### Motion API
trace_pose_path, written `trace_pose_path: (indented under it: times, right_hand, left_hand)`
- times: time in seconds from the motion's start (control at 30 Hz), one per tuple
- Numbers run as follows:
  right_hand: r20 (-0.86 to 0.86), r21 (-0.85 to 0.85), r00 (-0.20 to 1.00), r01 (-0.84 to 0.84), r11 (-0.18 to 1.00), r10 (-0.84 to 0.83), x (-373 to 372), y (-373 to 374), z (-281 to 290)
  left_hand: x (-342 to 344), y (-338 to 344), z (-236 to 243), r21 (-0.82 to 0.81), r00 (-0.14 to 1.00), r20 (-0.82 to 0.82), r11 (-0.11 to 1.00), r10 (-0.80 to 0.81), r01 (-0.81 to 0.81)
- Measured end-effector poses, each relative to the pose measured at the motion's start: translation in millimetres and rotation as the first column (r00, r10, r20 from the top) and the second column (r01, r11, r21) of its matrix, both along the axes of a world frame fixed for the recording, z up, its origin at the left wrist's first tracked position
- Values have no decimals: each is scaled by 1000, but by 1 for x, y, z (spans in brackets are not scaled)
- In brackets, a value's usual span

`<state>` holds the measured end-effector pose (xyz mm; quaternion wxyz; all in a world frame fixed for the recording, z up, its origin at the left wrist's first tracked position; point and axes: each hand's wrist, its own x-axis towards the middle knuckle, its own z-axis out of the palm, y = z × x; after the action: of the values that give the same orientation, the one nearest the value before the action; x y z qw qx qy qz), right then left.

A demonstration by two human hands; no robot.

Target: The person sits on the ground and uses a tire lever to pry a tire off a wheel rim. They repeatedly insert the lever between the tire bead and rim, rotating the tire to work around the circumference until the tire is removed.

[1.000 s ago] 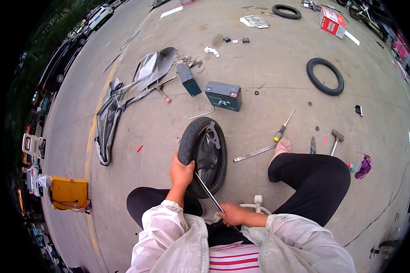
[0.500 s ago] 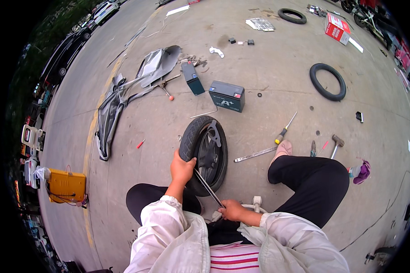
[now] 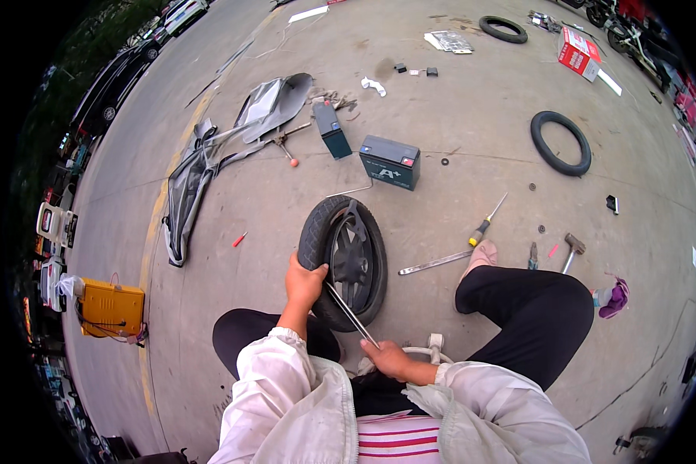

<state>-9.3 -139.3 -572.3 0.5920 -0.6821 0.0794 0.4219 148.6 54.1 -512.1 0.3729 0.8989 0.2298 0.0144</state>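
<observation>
My left hand (image 3: 303,282) is closed on the left side of a black wheel (image 3: 352,263) with tire and spoked rim, propped between my legs. A long metal lever (image 3: 346,309) runs from the tire beside that hand down to my right hand (image 3: 387,356), whose fingers are wrapped round its lower end. A dark bracket (image 3: 355,218) shows at the wheel's upper part. A pale, curved frame part (image 3: 435,342) lies behind my right hand, partly hidden. Beyond the wheel are a bent rod (image 3: 348,191) and a battery (image 3: 390,162).
Around me lie another battery (image 3: 332,131), grey covering (image 3: 189,193), yellow-handled screwdriver (image 3: 483,228), steel bar (image 3: 433,263), hammer (image 3: 574,244), loose tire (image 3: 560,143) and red-white box (image 3: 578,54). A yellow metal case (image 3: 112,305) stands left. Parked cars (image 3: 112,93) and motorbikes (image 3: 626,42) line the edges.
The surroundings have shifted slightly in the picture as my view moved. The wheel has turned a little, its top leaning further left, and my right hand sits slightly higher.
</observation>
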Motion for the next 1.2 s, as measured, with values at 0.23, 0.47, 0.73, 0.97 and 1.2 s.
trace_pose_path:
  times: [0.23,0.47,0.73,0.97,1.2]
  right_hand:
    - [361,-439,885,-115,891,293,25,-41,-17]
    - [527,-441,841,146,886,124,57,-56,8]
    - [406,-885,508,10,466,760,118,-92,75]
    - [310,-950,74,54,306,948,146,-50,80]
    - [159,-987,-157,-6,160,975,155,-2,73]
  left_hand:
    - [6,25,-12,-9,999,-27,1000,18,-19]
    - [0,23,-9,-79,999,41,996,-34,37]
    - [-31,1,-2,-40,992,83,994,-99,103]
    - [-52,-16,6,-2,989,99,993,-114,115]
    - [-55,-19,9,46,996,18,995,-85,85]
